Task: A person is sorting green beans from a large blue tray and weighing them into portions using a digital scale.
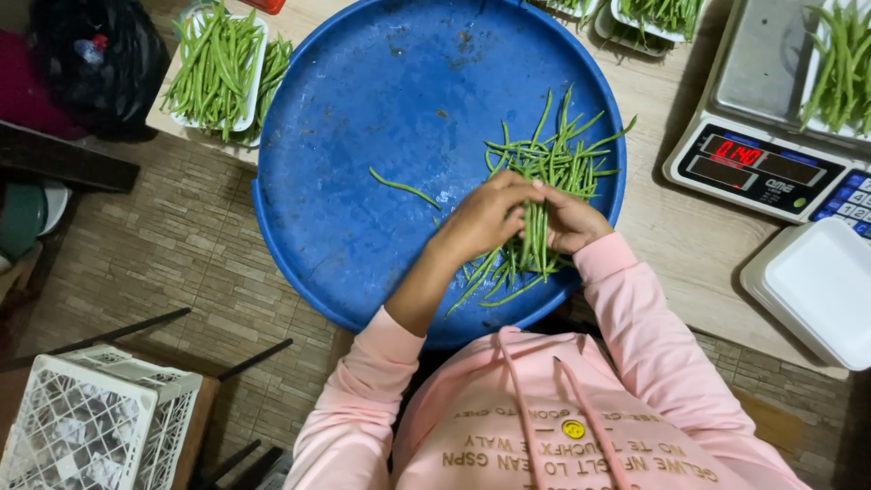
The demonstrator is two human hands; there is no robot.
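Note:
A pile of green beans (553, 163) lies on the right side of a big round blue tray (363, 118). My left hand (481, 222) and my right hand (572, 222) meet at the tray's near edge, both closed around a bunch of green beans (535, 245) held upright between them. The bunch's ends stick out below my hands. One single bean (404, 188) lies apart, left of the pile. My sleeves are pink.
A white foam tray of beans (218, 63) sits at the table's far left corner. A digital scale (771, 136) carrying another bean tray stands at right, with empty foam trays (817, 290) below it. A white plastic crate (91, 417) is on the floor.

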